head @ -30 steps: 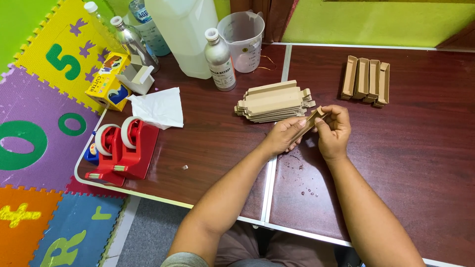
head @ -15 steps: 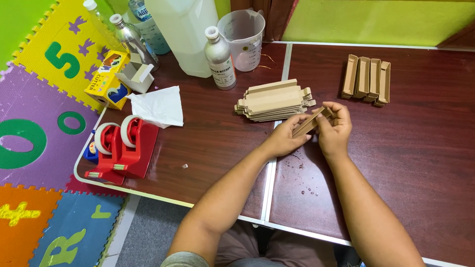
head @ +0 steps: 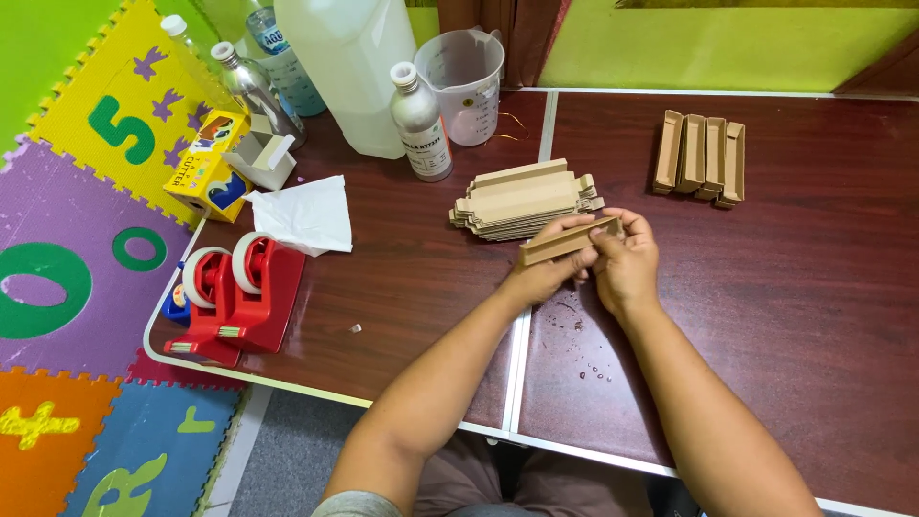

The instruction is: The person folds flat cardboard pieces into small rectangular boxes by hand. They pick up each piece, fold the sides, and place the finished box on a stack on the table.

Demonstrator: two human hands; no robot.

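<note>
Both hands grip a folded cardboard strip (head: pixel 567 241) above the tabletop (head: pixel 412 278), left hand (head: pixel 548 268) and right hand (head: pixel 627 258) closed on it; its long axis runs left-right, right end tilted slightly away

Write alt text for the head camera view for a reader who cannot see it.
Both hands, left hand and right hand, hold a folded brown cardboard strip above a dark wooden table, beside a stack of flat cardboard blanks.
</note>
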